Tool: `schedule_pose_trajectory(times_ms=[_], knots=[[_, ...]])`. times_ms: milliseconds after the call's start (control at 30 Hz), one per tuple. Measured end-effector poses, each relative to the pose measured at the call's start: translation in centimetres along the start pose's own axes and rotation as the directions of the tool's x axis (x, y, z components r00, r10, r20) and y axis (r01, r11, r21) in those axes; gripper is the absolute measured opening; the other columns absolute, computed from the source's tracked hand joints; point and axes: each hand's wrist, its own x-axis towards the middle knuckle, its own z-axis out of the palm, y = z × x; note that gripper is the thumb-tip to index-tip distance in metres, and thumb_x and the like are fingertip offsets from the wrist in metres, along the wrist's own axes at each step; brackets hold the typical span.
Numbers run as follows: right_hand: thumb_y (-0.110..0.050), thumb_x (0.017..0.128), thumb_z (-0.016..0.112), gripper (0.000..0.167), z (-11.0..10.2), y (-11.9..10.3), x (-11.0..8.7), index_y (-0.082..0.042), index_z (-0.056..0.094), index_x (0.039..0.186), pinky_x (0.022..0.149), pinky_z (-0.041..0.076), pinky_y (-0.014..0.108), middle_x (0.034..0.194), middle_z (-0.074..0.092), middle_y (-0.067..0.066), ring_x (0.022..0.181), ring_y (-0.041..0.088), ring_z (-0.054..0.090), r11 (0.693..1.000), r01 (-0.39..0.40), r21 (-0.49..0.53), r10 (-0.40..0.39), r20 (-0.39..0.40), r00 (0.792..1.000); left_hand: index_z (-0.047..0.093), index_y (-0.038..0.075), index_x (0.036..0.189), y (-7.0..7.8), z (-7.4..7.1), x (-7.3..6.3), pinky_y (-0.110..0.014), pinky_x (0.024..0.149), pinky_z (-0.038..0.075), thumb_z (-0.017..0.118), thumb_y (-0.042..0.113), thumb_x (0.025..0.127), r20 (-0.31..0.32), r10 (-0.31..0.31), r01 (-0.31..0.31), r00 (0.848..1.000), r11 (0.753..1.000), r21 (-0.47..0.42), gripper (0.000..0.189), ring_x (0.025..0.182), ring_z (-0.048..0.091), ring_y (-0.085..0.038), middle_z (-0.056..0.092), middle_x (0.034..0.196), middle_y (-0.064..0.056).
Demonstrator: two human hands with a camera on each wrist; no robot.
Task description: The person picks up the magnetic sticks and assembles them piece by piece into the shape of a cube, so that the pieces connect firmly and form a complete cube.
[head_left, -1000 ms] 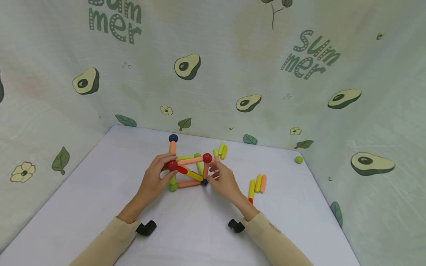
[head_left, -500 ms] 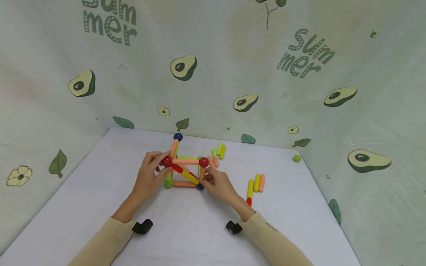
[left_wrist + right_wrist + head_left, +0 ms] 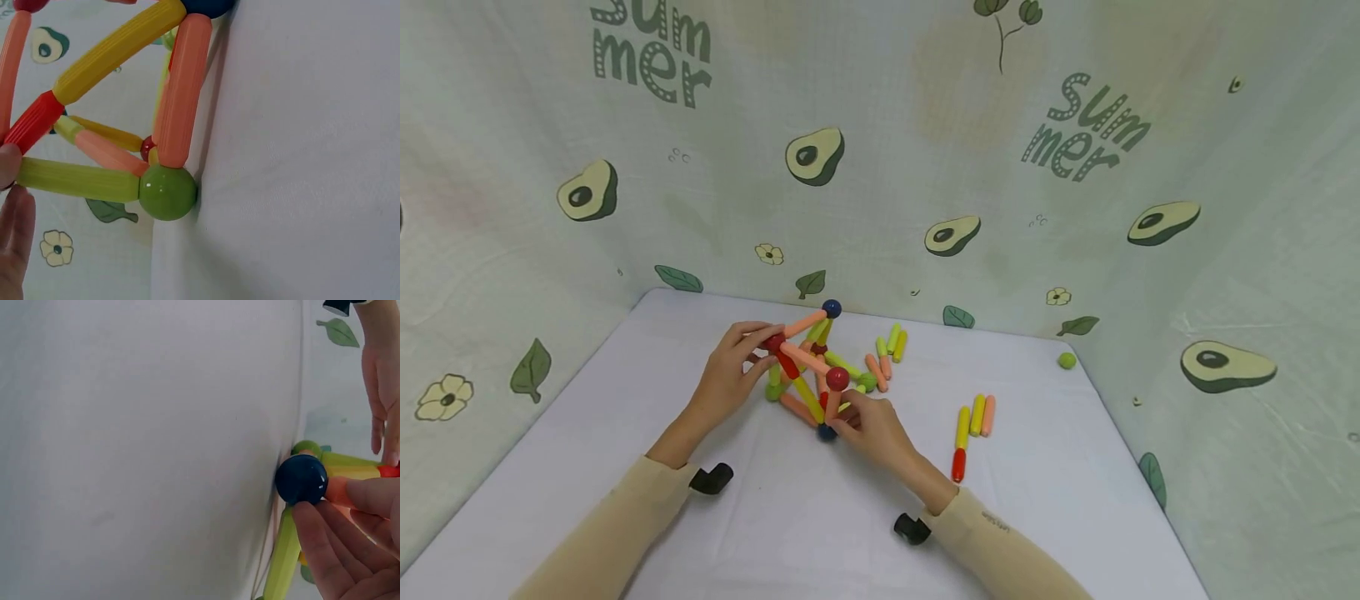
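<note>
Two hands are shown at one rod-and-ball frame [image 3: 806, 359], held over the white table [image 3: 1075, 483]; clock positions are read from its centre in the head view. At ten o'clock, a red ball [image 3: 774, 342] is pinched between thumb and fingers of the left hand [image 3: 718, 375]. At five o'clock, a salmon rod [image 3: 833, 406] is pinched by the right hand [image 3: 878, 429], just above a lower blue ball [image 3: 827, 432], which appears to be touched by the fingers as well. An upper blue ball [image 3: 831, 308] is carried at one o'clock and a green ball [image 3: 773, 392] at eight. Near four o'clock, well apart, a red-and-yellow length [image 3: 961, 443] is laid beside a loose yellow rod [image 3: 977, 415].

Three faults may be anticipated. First, the rods seem to be joined to the balls by end contact alone; should the two gripped corners be pulled or turned unevenly, a joint could be parted. Second, the upper blue ball is supported far from either grip, so its rods could be made to sag or drop by a sudden swing. Third, the red-and-yellow length lies just beside the right wrist and could be rolled or split by a sideways sweep of the forearm.
</note>
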Motion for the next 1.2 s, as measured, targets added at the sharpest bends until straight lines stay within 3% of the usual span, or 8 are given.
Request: schedule_pose_trajectory(times_ms=[200,400,533,667,767,867,967,1200], knots=[[-0.006,0.099,0.073,0.023,0.8,-0.7,0.4,-0.005,0.069,0.122,0.078,0.058,0.017,0.104,0.08,0.009,0.086,0.013,0.077,1.0,0.027,0.011,-0.027,0.022,0.999,0.068,0.011,0.14,2.0,-0.3,0.0,-0.053,0.096,0.045,0.086,0.003,0.088,-0.034,0.022,-0.02,0.999,0.999,0.04,0.056,0.127,0.047,-0.039,0.057,0.143,-0.014],[-0.004,0.1,0.07,0.025,0.4,-0.9,0.5,-0.006,0.067,0.125,0.08,0.058,0.018,0.107,0.079,0.008,0.09,0.012,0.077,0.999,0.039,-0.006,-0.039,0.046,0.998,0.065,0.011,0.144,5.2,0.2,0.0,-0.054,0.104,0.049,0.087,0.013,0.089,0.077,0.147,-0.143,0.986,0.988,-0.049,0.058,0.129,0.052,-0.031,0.067,0.137,-0.007],[-0.004,0.101,0.07,0.026,0.2,-0.9,0.4,-0.004,0.066,0.127,0.082,0.058,0.019,0.109,0.079,0.01,0.092,0.015,0.078,0.998,0.055,-0.008,-0.055,0.074,0.996,0.068,0.012,0.141,5.8,0.8,-0.3,-0.053,0.103,0.05,0.09,0.014,0.087,0.125,0.183,-0.177,0.975,0.982,-0.06,0.058,0.126,0.052,-0.028,0.069,0.136,-0.007],[-0.004,0.101,0.069,0.028,-0.4,-0.7,0.4,-0.004,0.067,0.13,0.083,0.059,0.02,0.112,0.079,0.011,0.095,0.016,0.077,0.998,0.055,-0.026,-0.052,0.105,0.993,0.071,0.014,0.136,5.9,1.2,-0.4,-0.05,0.102,0.049,0.093,0.013,0.083,0.123,0.186,-0.181,0.975,0.982,-0.053,0.057,0.124,0.051,-0.026,0.069,0.135,-0.004],[-0.004,0.101,0.07,0.03,-1.4,-0.2,1.1,-0.005,0.07,0.131,0.086,0.061,0.026,0.117,0.078,0.01,0.098,0.019,0.076,0.994,0.04,-0.102,-0.03,0.091,0.995,0.071,0.015,0.135,5.9,1.3,-0.4,-0.049,0.102,0.05,0.093,0.015,0.082,0.12,0.191,-0.187,0.974,0.981,-0.046,0.057,0.125,0.051,-0.026,0.069,0.134,-0.003],[-0.006,0.1,0.072,0.032,-2.9,0.4,2.2,-0.007,0.071,0.132,0.1,0.059,0.039,0.129,0.074,0.01,0.115,0.025,0.072,0.969,0.02,-0.246,-0.004,0.069,0.998,0.071,0.015,0.135,5.9,1.3,-0.4,-0.049,0.102,0.05,0.095,0.017,0.081,0.127,0.191,-0.187,0.973,0.981,-0.045,0.058,0.125,0.051,-0.026,0.069,0.135,-0.003],[-0.006,0.098,0.075,0.036,-4.2,1.2,3.5,-0.009,0.071,0.134,0.111,0.051,0.049,0.137,0.069,0.011,0.13,0.031,0.063,0.923,0.022,-0.385,0.02,0.106,0.994,0.071,0.015,0.134,6.0,1.2,-0.4,-0.048,0.101,0.051,0.096,0.019,0.079,0.132,0.181,-0.177,0.975,0.983,-0.039,0.06,0.125,0.05,-0.025,0.068,0.135,-0.003],[-0.01,0.097,0.079,0.031,-4.8,3.3,4.8,-0.011,0.077,0.128,0.103,0.054,0.041,0.126,0.066,0.009,0.113,0.027,0.061,0.854,0.112,-0.508,0.04,0.279,0.96,0.071,0.014,0.132,6.2,1.3,-0.5,-0.046,0.098,0.049,0.098,0.02,0.077,0.12,0.171,-0.167,0.978,0.985,-0.043,0.061,0.12,0.049,-0.024,0.068,0.124,-0.002]])
